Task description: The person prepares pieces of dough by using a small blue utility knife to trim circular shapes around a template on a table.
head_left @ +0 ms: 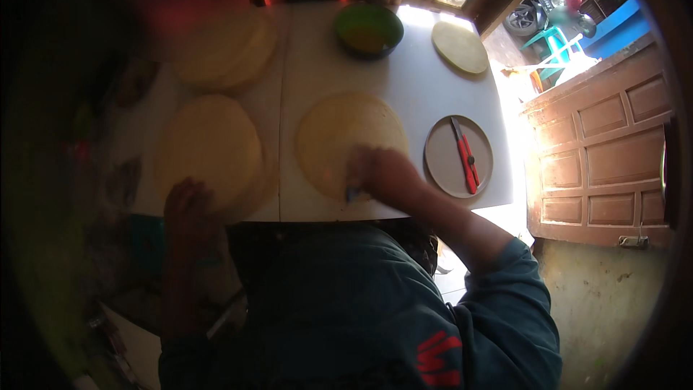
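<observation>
Pale dough disc point(339, 133) under right hand point(379, 173), fingers clamped on small tool; left hand point(188, 206) flat, fingers apart, on dough stack point(209, 144).

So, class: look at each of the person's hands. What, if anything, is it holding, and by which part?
The right hand grips a small dark tool by its upper end, tip on the round yellow sheet. The left hand holds nothing; it rests on the stack's edge.

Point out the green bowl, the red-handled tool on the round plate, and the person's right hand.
green bowl point(368, 29): head view, on its inner floor.
red-handled tool point(465, 159): head view, on the middle of its red handles.
right hand point(381, 173): head view, on the back of the hand.
</observation>
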`<state>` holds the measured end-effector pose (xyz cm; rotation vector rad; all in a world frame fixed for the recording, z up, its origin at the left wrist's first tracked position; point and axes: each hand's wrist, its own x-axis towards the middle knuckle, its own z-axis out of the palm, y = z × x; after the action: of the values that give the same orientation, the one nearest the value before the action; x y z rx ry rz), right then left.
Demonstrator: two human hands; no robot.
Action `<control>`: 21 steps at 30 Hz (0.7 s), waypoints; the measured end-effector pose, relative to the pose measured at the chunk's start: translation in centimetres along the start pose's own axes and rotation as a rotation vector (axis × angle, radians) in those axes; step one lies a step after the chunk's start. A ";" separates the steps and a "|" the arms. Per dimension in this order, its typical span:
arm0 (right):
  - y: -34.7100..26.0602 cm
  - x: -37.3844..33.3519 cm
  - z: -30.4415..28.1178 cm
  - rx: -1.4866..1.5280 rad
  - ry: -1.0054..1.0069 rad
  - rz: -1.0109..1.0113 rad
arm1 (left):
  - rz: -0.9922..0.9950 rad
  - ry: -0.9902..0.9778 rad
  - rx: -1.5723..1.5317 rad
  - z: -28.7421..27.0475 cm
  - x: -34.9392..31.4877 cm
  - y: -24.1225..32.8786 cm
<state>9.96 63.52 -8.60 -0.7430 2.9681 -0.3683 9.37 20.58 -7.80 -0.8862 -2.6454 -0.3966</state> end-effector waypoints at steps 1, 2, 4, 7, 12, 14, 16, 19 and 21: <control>-0.6 -0.7 0.5 0.036 0.028 -0.155 | -0.006 -0.035 0.022 0.0 0.1 -0.3; -0.6 -0.5 0.2 -0.001 0.025 -0.172 | -0.011 -0.034 0.023 -0.2 0.0 -0.3; 0.3 0.8 -1.1 0.035 0.104 -0.023 | 0.011 -0.034 0.048 -0.5 -0.4 -0.4; 2.1 3.4 1.0 0.001 0.350 0.263 | 0.054 -0.030 0.039 0.0 0.4 -0.5; -4.9 3.5 2.0 0.068 0.098 -0.114 | 0.061 -0.087 0.040 -0.2 -0.1 -1.5; -4.7 1.9 0.6 0.011 0.192 -0.170 | 0.030 -0.086 0.030 -0.4 -1.0 -1.4; -3.4 -0.1 -0.3 0.123 0.352 -0.089 | 0.090 -0.030 -0.040 -1.0 -1.2 -1.0; -1.7 -0.6 -0.4 0.231 0.476 0.097 | 0.052 -0.099 -0.187 -1.6 -0.6 -1.0; -2.1 1.3 -0.7 0.297 0.446 0.021 | 0.029 -0.113 -0.186 -1.8 -0.2 -0.9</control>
<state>9.67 61.27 -7.45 -0.6665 3.1949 -1.0747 9.33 19.18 -6.41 -1.0300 -2.7275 -0.6103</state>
